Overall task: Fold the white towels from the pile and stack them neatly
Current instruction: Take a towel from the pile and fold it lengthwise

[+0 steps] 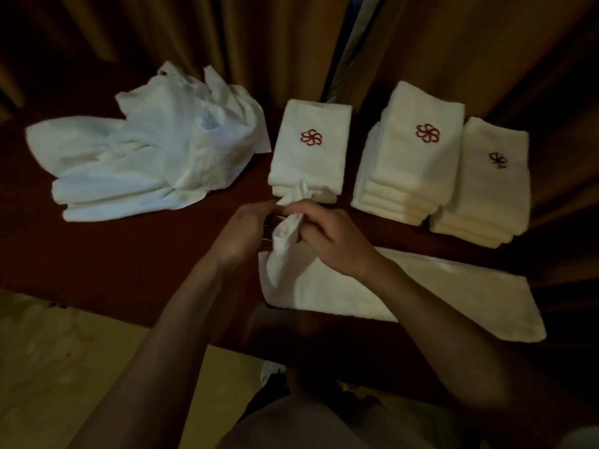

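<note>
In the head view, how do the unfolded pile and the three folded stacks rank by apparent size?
1. unfolded pile
2. middle stack
3. left stack and right stack: look alike, no ranking.

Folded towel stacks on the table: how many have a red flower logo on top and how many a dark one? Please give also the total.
Red logo on top: 2, the left stack and the middle stack.
Dark logo on top: 1, the right stack.
Total: 3 stacks.
</note>
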Motion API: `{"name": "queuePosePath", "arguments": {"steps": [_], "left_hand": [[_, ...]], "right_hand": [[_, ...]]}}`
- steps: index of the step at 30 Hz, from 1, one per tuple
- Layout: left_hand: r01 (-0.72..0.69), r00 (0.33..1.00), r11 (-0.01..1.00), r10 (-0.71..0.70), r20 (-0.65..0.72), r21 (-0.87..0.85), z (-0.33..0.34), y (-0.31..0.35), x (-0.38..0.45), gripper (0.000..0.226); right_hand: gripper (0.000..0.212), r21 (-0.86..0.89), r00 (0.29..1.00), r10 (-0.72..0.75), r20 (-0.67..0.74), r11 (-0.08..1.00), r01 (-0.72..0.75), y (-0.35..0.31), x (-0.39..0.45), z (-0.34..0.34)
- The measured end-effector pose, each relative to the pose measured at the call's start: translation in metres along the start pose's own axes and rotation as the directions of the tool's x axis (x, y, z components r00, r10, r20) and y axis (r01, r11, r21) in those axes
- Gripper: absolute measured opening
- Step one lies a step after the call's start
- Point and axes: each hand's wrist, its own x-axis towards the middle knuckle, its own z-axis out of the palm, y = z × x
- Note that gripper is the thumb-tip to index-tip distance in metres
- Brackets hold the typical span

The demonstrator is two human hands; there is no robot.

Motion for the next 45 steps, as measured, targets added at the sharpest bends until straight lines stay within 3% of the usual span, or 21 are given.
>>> {"name": "queuePosePath", "arguments": {"steps": [2,4,5,7,8,10,12,18,21,26,30,34,36,42,45], "left_hand": [[-0.034,0.999,0.999,0.034,-0.001,0.03,0.009,-0.002,-0.001,0.034],[-0.215,0.966,0.972,0.226,-0.126,0.094,0.019,-0.011,-0.008,0.027],[-0.332,0.913,0.93,0.358,-0.194,0.155,0.024,-0.018,-0.016,0.025],[-0.474,0.807,0.796,0.564,-0.177,0.375,0.033,-0.042,-0.035,0.05],[-0.472,0.797,0.715,0.596,-0.097,0.516,0.038,-0.056,-0.042,0.072],[-0.356,0.842,0.552,0.539,0.003,0.754,0.046,-0.092,-0.042,0.101],[-0.249,0.879,0.478,0.477,-0.011,0.842,0.054,-0.123,-0.033,0.099],[-0.188,0.922,0.489,0.387,-0.018,0.852,0.069,-0.156,-0.023,0.1],[-0.204,0.914,0.45,0.405,0.005,0.869,0.075,-0.158,-0.024,0.099],[0.001,0.934,0.644,0.273,-0.232,0.765,0.088,-0.153,-0.023,0.078],[-0.001,0.933,0.638,0.278,-0.229,0.77,0.091,-0.155,-0.023,0.064],[-0.019,0.922,0.66,0.302,-0.242,0.751,0.099,-0.154,-0.021,0.069],[-0.069,0.915,0.607,0.355,-0.192,0.792,0.101,-0.155,-0.021,0.074],[-0.249,0.89,0.28,0.444,0.105,0.927,0.092,-0.157,-0.01,0.096],[-0.314,0.856,0.153,0.472,0.21,0.937,0.09,-0.152,-0.003,0.096]], "right_hand": [[0.023,0.119,0.992,0.119,0.042,0.985,-0.123,0.002,-0.003,-0.013],[0.026,0.248,0.972,0.218,0.093,0.94,-0.234,0.002,-0.009,-0.026],[0.027,0.286,0.965,0.247,0.087,0.922,-0.262,0.002,-0.012,-0.032],[0.028,0.291,0.961,0.275,0.012,0.919,-0.266,0.006,-0.022,-0.044],[0.026,0.269,0.957,0.287,-0.034,0.925,-0.268,0.012,-0.028,-0.048],[0.021,0.256,0.94,0.33,-0.089,0.92,-0.298,0.023,-0.041,-0.055],[0.02,0.273,0.916,0.383,-0.118,0.899,-0.341,0.036,-0.054,-0.059],[0.026,0.408,0.823,0.559,-0.104,0.779,-0.477,0.057,-0.091,-0.073],[0.038,0.341,0.785,0.595,-0.171,0.784,-0.519,0.076,-0.11,-0.073],[0.029,0.305,0.713,0.634,-0.3,0.772,-0.558,0.096,-0.13,-0.062],[0.026,0.336,0.711,0.646,-0.278,0.759,-0.558,0.115,-0.14,-0.062],[0.068,0.419,0.695,0.675,-0.246,0.721,-0.552,0.124,-0.145,-0.06],[0.068,0.36,0.69,0.672,-0.27,0.735,-0.575,0.127,-0.145,-0.053],[0.065,0.279,0.678,0.632,-0.376,0.775,-0.568,0.132,-0.146,-0.041],[0.066,0.274,0.667,0.616,-0.42,0.787,-0.554,0.135,-0.151,-0.04]]}}
